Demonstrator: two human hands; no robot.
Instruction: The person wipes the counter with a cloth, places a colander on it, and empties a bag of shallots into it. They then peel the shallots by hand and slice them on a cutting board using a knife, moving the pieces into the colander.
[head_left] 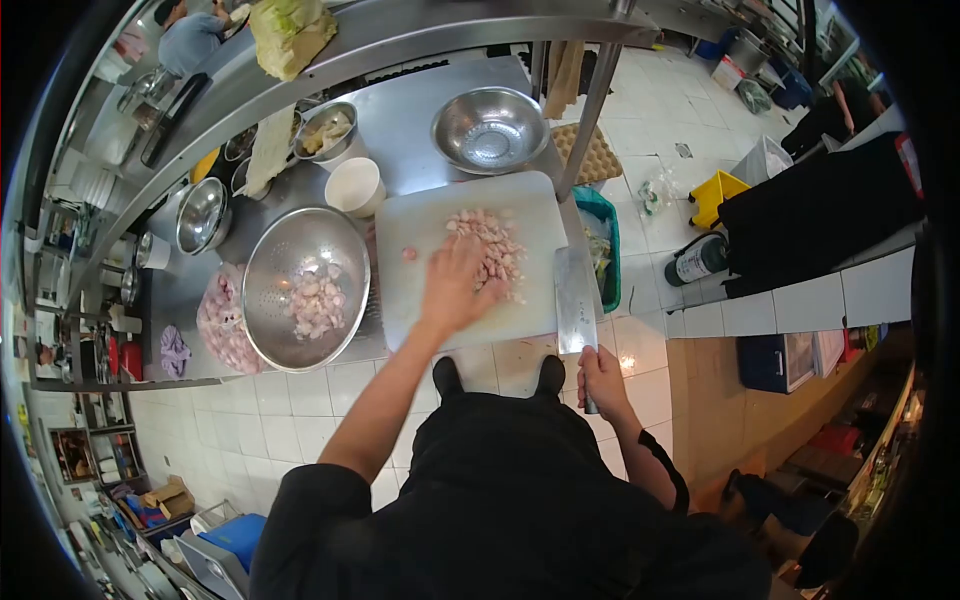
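My right hand (604,382) is wrapped round the handle of a cleaver (575,310), whose broad blade lies along the right edge of a white cutting board (415,300). On the board is a heap of small, pale pink chopped raw meat pieces (495,245), probably chicken. My left hand (455,290) reaches over the heap's left side, fingers apart and touching the pieces, partly hiding them. One meat piece (409,254) lies separately to the left. Beside the board, a perforated steel colander (265,260) holds more raw meat chunks (316,302).
A bag of raw meat (222,325) sits left of the colander. Behind the board stand a white tub (354,187) and an empty steel bowl (490,130). A green bin (608,290) is at the right. Cabbage (288,35) rests on the overhead shelf (400,48).
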